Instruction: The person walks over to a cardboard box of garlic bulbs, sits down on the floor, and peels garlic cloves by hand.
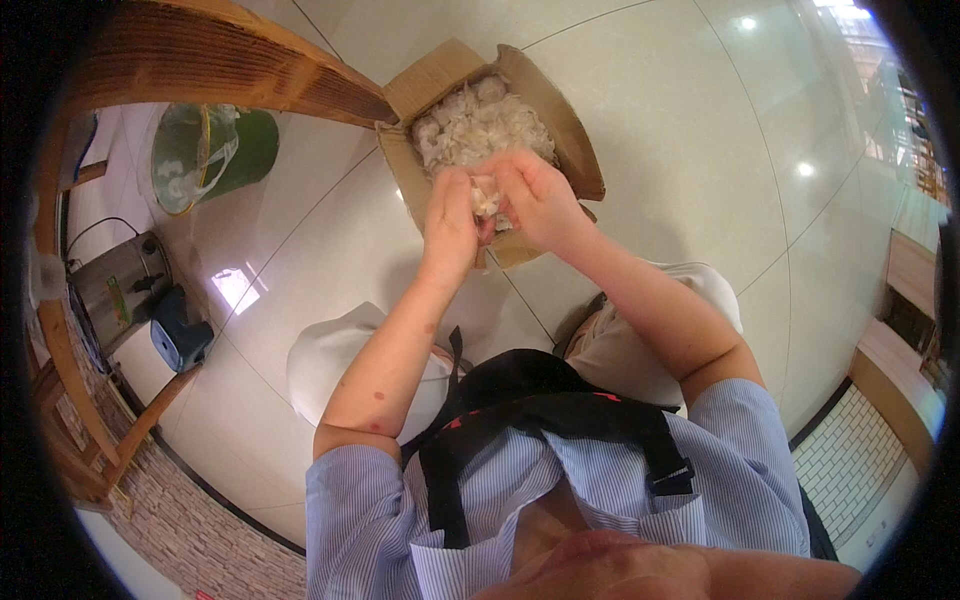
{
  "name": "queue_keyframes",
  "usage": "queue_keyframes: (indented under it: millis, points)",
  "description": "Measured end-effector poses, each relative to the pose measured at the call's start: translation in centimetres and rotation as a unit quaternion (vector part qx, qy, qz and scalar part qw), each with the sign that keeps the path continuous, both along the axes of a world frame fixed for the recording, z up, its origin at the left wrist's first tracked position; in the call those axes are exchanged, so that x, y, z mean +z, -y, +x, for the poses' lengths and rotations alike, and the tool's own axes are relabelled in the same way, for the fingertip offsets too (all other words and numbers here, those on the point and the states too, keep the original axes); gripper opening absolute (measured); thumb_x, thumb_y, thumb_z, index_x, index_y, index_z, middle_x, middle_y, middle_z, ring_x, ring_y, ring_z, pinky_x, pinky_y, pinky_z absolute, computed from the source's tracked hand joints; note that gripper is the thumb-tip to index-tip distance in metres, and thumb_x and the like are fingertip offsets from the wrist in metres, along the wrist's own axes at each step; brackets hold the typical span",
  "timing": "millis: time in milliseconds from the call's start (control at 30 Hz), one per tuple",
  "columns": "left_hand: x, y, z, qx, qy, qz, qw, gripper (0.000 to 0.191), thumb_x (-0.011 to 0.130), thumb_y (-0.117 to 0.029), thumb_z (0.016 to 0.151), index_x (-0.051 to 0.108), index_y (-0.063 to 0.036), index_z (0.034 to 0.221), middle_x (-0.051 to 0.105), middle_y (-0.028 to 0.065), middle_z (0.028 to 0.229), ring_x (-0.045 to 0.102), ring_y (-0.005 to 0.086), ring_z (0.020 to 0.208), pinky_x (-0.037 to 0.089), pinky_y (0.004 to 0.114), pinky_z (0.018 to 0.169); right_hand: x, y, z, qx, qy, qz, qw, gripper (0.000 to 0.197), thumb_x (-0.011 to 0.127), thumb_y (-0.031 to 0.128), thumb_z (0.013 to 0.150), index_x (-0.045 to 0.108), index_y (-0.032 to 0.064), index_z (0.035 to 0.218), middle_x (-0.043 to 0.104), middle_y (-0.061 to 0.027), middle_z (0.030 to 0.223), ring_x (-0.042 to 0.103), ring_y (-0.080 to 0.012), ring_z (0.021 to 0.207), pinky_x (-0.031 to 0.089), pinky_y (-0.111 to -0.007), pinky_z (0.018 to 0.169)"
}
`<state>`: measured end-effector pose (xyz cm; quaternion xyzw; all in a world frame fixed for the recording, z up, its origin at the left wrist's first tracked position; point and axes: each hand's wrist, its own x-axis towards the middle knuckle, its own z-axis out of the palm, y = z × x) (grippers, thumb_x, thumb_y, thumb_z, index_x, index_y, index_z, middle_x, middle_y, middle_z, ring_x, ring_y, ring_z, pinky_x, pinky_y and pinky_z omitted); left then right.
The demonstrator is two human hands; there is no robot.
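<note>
A pale garlic bulb is held between my two hands, partly hidden by the fingers. My left hand grips it from the left side, and my right hand has its fingers bent over the other side. Both hands are over the near part of an open cardboard box on the floor. Inside the box lies a heap of papery garlic skins, with whole bulbs seeming to show among them. The box flaps are folded outward.
A wooden beam reaches from the upper left to the box's corner. On the tiled floor at left lies a green bucket with a plastic bag. A dark blue object sits farther down. My knees flank the near side.
</note>
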<state>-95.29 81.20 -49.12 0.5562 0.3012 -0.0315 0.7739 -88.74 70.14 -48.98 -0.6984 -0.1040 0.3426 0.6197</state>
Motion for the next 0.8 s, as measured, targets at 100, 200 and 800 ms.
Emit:
queue_keyframes:
  millis: [100, 200, 800]
  points:
    - [0.1, -0.3, 0.4, 0.029, 0.024, -0.144, 0.989, 0.031, 0.030, -0.031, 0.094, 0.046, -0.0045, 0.090, 0.050, 0.0043, 0.073, 0.042, 0.0087, 0.051, 0.033, 0.022, 0.042, 0.5, 0.5, 1.5, -0.022, -0.170, 0.035, 0.984, 0.018, 0.042, 0.016, 0.090, 0.055, 0.0041, 0.094, 0.054, -0.0037, 0.075, 0.050, -0.0102, 0.056, 0.045, -0.026, 0.053]
    - [0.5, -0.7, 0.8, 0.048, 0.042, -0.174, 0.983, 0.034, 0.029, -0.033, 0.095, 0.045, -0.0052, 0.108, 0.051, 0.0049, 0.079, 0.043, 0.0100, 0.056, 0.037, 0.022, 0.051, 0.7, 0.5, 2.4, -0.095, -0.232, 0.053, 0.967, 0.020, 0.045, 0.021, 0.088, 0.055, 0.0052, 0.097, 0.053, -0.0024, 0.077, 0.049, -0.0088, 0.058, 0.043, -0.022, 0.051]
    - [-1.1, 0.7, -0.4, -0.146, 0.103, 0.388, 0.904, 0.029, 0.046, -0.010, 0.085, 0.039, -0.0007, 0.112, 0.051, 0.0237, 0.103, 0.052, 0.0388, 0.093, 0.042, 0.041, 0.079, -0.7, 0.5, -0.1, 0.040, 0.105, -0.119, 0.987, 0.020, 0.044, 0.015, 0.085, 0.052, -0.0001, 0.095, 0.057, -0.0215, 0.081, 0.057, -0.0346, 0.074, 0.044, -0.039, 0.068]
